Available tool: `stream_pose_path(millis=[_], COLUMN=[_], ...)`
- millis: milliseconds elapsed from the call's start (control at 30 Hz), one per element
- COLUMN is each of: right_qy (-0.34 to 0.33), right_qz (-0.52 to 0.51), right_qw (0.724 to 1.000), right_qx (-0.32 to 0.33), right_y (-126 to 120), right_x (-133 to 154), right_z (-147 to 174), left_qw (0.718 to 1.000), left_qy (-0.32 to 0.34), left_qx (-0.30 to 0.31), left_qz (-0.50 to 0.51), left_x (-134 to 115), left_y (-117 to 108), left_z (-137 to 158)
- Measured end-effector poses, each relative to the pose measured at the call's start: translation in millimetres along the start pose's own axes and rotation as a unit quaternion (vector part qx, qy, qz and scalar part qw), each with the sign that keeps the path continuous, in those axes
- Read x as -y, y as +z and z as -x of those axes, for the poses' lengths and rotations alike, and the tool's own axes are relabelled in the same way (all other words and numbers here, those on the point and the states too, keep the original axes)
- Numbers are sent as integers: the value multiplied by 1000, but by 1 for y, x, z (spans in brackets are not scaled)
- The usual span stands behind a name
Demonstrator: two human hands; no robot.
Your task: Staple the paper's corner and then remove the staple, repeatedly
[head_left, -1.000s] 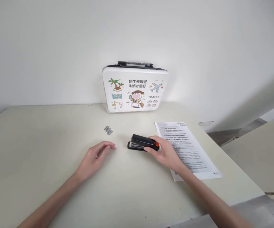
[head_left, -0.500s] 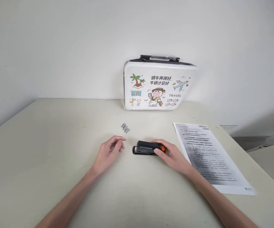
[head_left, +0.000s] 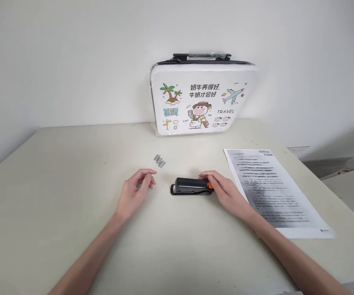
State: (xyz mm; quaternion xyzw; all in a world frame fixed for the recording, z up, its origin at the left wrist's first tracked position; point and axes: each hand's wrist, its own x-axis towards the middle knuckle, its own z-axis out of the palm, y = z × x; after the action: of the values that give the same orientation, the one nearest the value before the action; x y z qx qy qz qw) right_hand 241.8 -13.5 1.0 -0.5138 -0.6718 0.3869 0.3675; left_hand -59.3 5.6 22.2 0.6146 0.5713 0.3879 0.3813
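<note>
A black stapler [head_left: 191, 185] lies on the table with its nose pointing left. My right hand [head_left: 222, 190] grips its rear end, thumb and fingers around the orange part [head_left: 210, 185]. To the left of the stapler, my left hand [head_left: 136, 188] hovers over or rests on the table; I cannot tell which. Its fingers are loosely curled, with the index finger apart from the thumb, and nothing shows in it. Several grey staple strips [head_left: 160, 160] lie just beyond my left fingertips.
A white case [head_left: 177, 96] with cartoon prints and a black handle stands against the wall at the back. Right of my right hand lies a printed sheet of paper [head_left: 269, 188], partly behind my forearm. The pale table [head_left: 57, 184] carries all of these.
My right hand has shifted back along the stapler, its thumb moving from the side to the orange rear part. My left hand keeps its curled pose. The whole view has tilted slightly.
</note>
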Motion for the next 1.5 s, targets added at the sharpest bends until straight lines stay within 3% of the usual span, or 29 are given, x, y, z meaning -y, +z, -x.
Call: stream_pose_path(millis=[467, 700, 967, 1133, 1267, 1367, 1500], right_qy=[-18, -18, -28, -84, -144, -231, -351], right_qz=[13, 16, 32, 111, 151, 163, 189], right_qw=[1000, 1000, 999, 990, 978, 957, 910], right_qx=[-1, -16, 12, 30, -26, -64, -117], right_y=[2, 5, -2, -1, 3, 3, 2], right_x=[1, 2, 6, 9, 4, 3, 6], right_z=[0, 0, 2, 7, 11, 13, 13], left_qw=[992, 989, 998, 996, 955, 890, 805], left_qy=[-7, -15, -10, -30, -68, -130, -233], left_qx=[-123, -146, -66, 9, 34, 41, 82], left_qz=[16, 6, 16, 86, 285, 434, 539], left_x=[5, 1, 6, -8, -17, -19, -25], left_y=[-25, -34, -22, -2, 22, 36, 43], left_z=[-12, -12, -12, 1, 15, 23, 29])
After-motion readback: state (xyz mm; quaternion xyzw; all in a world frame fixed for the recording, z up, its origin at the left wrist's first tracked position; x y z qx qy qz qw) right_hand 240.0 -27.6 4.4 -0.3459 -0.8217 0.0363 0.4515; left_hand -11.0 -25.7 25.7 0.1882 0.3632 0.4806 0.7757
